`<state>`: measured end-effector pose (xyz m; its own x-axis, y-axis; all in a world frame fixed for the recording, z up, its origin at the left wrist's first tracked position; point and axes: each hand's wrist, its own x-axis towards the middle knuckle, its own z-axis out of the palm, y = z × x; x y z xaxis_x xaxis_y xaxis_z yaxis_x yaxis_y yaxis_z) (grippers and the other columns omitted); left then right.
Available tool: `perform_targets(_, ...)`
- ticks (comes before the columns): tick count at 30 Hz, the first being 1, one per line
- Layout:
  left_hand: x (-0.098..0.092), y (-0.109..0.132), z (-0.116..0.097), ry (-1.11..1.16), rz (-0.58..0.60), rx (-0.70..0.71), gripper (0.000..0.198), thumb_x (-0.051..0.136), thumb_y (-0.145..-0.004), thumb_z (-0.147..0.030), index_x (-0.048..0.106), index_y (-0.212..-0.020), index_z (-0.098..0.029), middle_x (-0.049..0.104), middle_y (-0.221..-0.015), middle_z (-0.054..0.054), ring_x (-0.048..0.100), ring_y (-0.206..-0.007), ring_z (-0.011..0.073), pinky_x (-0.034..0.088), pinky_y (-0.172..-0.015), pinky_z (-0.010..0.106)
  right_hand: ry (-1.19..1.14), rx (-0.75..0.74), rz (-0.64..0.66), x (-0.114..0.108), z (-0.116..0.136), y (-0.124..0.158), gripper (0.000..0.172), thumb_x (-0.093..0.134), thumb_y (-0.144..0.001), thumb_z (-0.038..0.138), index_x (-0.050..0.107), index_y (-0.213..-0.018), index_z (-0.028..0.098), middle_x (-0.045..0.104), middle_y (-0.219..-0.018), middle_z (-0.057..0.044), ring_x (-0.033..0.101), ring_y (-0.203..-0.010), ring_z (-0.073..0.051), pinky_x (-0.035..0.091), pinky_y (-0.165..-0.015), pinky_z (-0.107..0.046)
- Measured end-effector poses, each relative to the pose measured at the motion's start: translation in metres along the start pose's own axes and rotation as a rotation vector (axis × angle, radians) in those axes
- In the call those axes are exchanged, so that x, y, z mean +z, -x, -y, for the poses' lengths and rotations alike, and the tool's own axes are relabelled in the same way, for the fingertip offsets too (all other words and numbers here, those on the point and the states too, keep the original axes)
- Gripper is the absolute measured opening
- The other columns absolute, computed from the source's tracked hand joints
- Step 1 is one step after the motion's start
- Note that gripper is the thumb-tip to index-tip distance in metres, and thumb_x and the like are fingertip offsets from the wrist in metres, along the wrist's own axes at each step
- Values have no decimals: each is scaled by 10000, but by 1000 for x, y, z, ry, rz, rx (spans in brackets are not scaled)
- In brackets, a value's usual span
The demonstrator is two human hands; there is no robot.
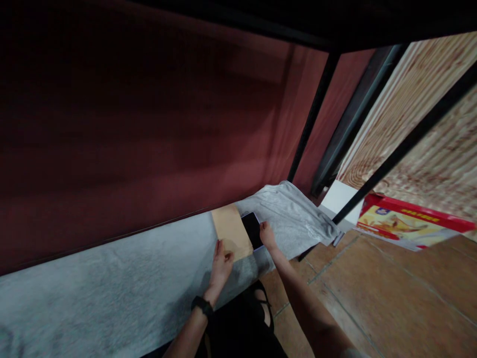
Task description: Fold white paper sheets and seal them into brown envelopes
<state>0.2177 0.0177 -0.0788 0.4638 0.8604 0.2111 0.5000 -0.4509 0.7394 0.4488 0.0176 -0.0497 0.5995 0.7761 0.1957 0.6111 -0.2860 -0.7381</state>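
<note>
A tan paper envelope or sheet [231,232] lies on a grey cloth-covered bench [149,268]. My left hand [222,263], with a dark watch on its wrist, is closed on the paper's lower left edge. Beside the paper's right edge is a dark flat object like a phone or tablet [252,229] with a pale purple rim; whether its left part is inside or under the paper is unclear. My right hand [267,235] pinches its right edge.
A dark red wall [167,139] rises behind the bench. Black metal bars [315,119] stand at the right. On the tiled floor [391,288] are a white panel [342,201] and a red and yellow box [406,223]. A sandalled foot [265,306] is below the bench.
</note>
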Motion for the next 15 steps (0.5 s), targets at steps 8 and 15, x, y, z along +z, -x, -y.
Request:
perform_targets(8, -15, 45, -14, 211, -262, -234, 517, 486, -948, -429, 472, -1406, -190, 412, -1569, 159, 331, -1486, 346, 299, -1200, 601, -253, 19, -184, -45, -1, 21, 417, 352, -946, 371, 670, -1102, 151, 746, -941, -122, 683, -851, -238, 522, -751, -345)
perform_targets(15, -14, 81, -77, 788, -4, -457, 669, 82, -1026, -543, 434, -1466, -182, 510, -1513, 140, 558, -1336, 265, 551, -1025, 462, -560, -11, -51, -72, 43, 90, 344, 466, -926, 416, 680, -1056, 181, 752, -1000, -98, 690, -912, -226, 537, -832, -345)
